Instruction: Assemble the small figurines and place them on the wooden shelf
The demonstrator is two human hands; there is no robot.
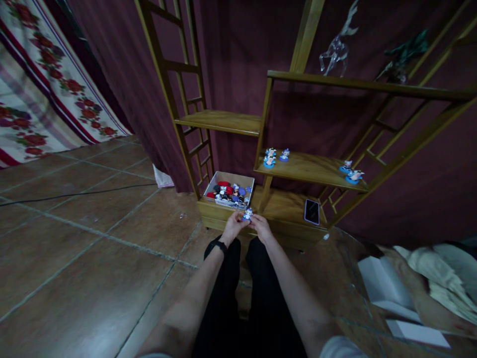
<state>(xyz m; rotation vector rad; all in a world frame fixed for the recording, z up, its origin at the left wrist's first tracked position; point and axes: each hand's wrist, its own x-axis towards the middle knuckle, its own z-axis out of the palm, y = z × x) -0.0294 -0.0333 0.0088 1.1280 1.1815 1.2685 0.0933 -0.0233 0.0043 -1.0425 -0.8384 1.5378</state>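
Between my two hands is a small white-and-purple toy figurine [248, 214] on a purple base, upright in front of the low cabinet. My left hand [234, 225], with a black band on its wrist, pinches it from the left. The fingers of my right hand [261, 226] close on its right side. Just beyond my hands stands an open cardboard box [235, 179] holding several figurines in red, black, white and purple. On the middle shelf [305, 168], several similar figurines stand in two groups, among them a purple one [284, 155] at the left and a blue-based one [354, 176] at the right.
A phone [312, 212] lies on the lower shelf at right. A glass deer ornament [337, 49] and a dark green ornament [404, 57] stand on the top shelf. White box pieces [389, 288] lie on the floor at right. A black cable [74, 195] crosses the tiles at left.
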